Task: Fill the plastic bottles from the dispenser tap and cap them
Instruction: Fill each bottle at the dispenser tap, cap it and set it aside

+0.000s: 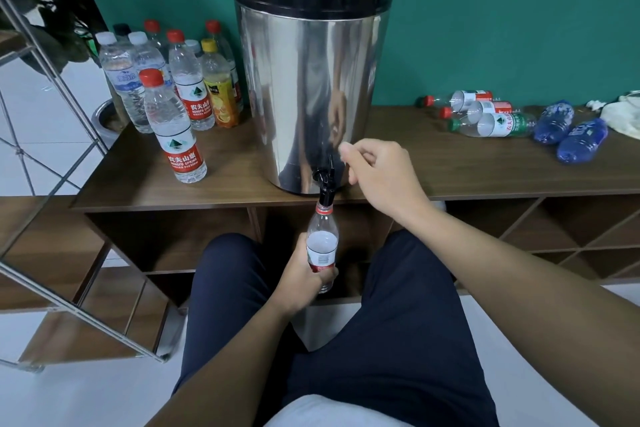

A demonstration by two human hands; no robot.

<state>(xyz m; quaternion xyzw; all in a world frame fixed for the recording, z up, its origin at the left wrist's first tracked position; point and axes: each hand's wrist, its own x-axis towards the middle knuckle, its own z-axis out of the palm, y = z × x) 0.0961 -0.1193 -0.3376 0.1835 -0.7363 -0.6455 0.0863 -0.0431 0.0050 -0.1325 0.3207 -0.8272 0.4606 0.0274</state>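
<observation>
A seated person's left hand (304,279) grips an uncapped clear plastic bottle with a red-and-white label (322,246), fingers (327,274) curled round its lower half, holding its mouth directly under the black tap (325,184) of a tall stainless-steel dispenser with a black lid (311,80). The right hand (375,173) hovers just beside the tap's lever, its fingers loosely curled and holding nothing; whether a fingertip touches the lever cannot be told. The dispenser stands at the front edge of a dark wooden desk (485,170). To its left, a cluster of capped, filled bottles (173,87) stands upright, one red-capped bottle (173,128) nearer the front. To the right, several empty bottles (512,121) lie on their sides, among them two crumpled blue ones (568,135).
</observation>
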